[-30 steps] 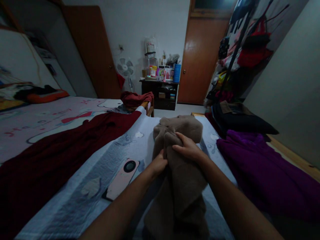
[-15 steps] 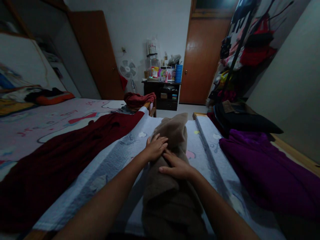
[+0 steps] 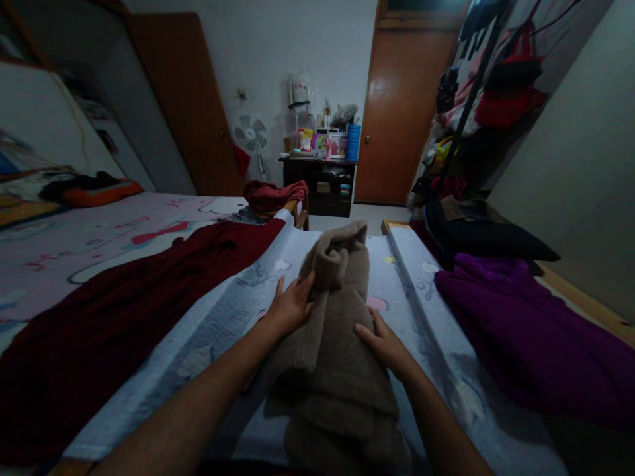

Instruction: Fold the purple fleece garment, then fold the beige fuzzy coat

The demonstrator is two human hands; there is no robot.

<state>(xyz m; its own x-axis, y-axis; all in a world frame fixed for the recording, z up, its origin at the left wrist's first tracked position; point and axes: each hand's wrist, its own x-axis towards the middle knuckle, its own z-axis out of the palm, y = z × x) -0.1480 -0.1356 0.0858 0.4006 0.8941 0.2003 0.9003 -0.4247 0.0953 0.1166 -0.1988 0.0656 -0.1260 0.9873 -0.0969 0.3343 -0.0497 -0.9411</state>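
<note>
A brown fleece garment [image 3: 347, 337] lies folded lengthwise on the pale bed sheet in front of me, with a loose rolled fold at its far end. My left hand [image 3: 292, 307] rests against its left side, thumb raised and fingers stretched onto the cloth. At the right edge, my right hand [image 3: 384, 340] has its thumb on top of the fleece and its fingers along the side, gripping the edge. Part of those fingers is hidden by the cloth.
Dark red cloth [image 3: 149, 284] lies along the left, beside a pink printed bed cover [image 3: 114, 244]. To the right are a folded purple garment [image 3: 520, 330] and dark folded clothes [image 3: 486, 231]. A fan [image 3: 251, 134] and a black cabinet [image 3: 317, 188] stand at the back.
Both hands were close together, flat on top of the fleece; now they are apart at its two sides. A rolled fold shows at the far end, and the near part sits differently.
</note>
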